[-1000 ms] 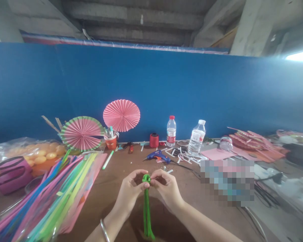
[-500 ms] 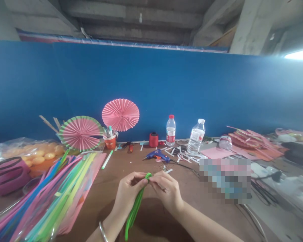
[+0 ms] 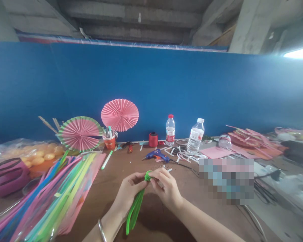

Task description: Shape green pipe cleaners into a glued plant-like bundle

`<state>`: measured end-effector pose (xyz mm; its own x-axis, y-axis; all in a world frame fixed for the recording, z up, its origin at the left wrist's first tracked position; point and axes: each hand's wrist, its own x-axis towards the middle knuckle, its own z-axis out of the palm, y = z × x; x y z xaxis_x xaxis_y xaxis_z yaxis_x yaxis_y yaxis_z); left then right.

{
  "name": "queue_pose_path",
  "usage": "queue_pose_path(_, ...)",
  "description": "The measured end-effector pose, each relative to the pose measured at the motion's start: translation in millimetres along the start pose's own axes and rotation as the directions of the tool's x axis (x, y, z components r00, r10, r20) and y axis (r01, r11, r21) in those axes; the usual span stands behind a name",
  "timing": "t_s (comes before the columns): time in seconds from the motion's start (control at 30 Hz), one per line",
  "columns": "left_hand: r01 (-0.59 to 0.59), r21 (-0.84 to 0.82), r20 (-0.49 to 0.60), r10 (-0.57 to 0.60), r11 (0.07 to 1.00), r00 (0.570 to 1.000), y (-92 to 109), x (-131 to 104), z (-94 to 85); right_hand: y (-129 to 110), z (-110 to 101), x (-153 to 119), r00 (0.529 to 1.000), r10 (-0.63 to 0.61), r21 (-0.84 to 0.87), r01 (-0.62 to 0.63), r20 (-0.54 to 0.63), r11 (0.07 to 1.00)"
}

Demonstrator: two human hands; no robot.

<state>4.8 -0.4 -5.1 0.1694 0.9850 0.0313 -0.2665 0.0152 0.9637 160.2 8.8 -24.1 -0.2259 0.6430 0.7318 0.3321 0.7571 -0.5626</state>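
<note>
Several bright green pipe cleaners point(image 3: 136, 208) hang in a bundle, their loose ends pointing down toward the front of the table. My left hand point(image 3: 132, 190) pinches the bundle near its top, thumb and fingers closed around it. Just above that thumb the green strands curl into a small looped knot. My right hand point(image 3: 166, 186) is closed at the right side of this knot, fingertips pressed on the green strand. Parts of the knot are hidden behind the fingers.
Plastic-wrapped coloured pipe cleaners point(image 3: 63, 195) lie at left. Beyond my hands are a blue glue gun point(image 3: 158, 155), a green marker point(image 3: 107, 159), a red thread spool point(image 3: 153, 139) and two bottles point(image 3: 170, 132). Pleated pink paper fans point(image 3: 120, 115) stand by a cup point(image 3: 109, 142). A blurred patch covers something at right.
The top of the green bundle has been pulled from an open loop into a tighter knot. My right fingers have shifted up over it, and the hanging ends have risen slightly.
</note>
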Motion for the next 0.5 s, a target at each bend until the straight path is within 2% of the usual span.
queue_pose_path(0.17, 0.048, -0.236, 0.034, -0.042, 0.971, 0.999, 0.8, 0.5, 0.2, 2.4, 5.4, -5.8, 0.994, 0.052, 0.055, -0.047, -0.095, 0.997)
queue_pose_path(0.27, 0.084, -0.301, 0.018, -0.082, 0.95, 0.996, -1.2, 1.6, -1.0, 3.8, 6.2, -5.7, 0.985, 0.11, 0.078, -0.101, -0.134, 0.992)
queue_pose_path(0.4, 0.113, -0.278, 0.012, -0.114, 0.954, 0.993, -4.7, 2.1, -0.3, 1.8, 3.5, -0.6, 0.977, 0.159, 0.099, -0.145, -0.143, 0.984)
queue_pose_path(0.5, 0.027, -0.124, -0.021, -0.03, 0.992, 0.999, -6.8, 0.0, 2.4, 0.2, 2.9, 2.3, 0.986, 0.143, 0.096, -0.135, -0.087, 0.986)
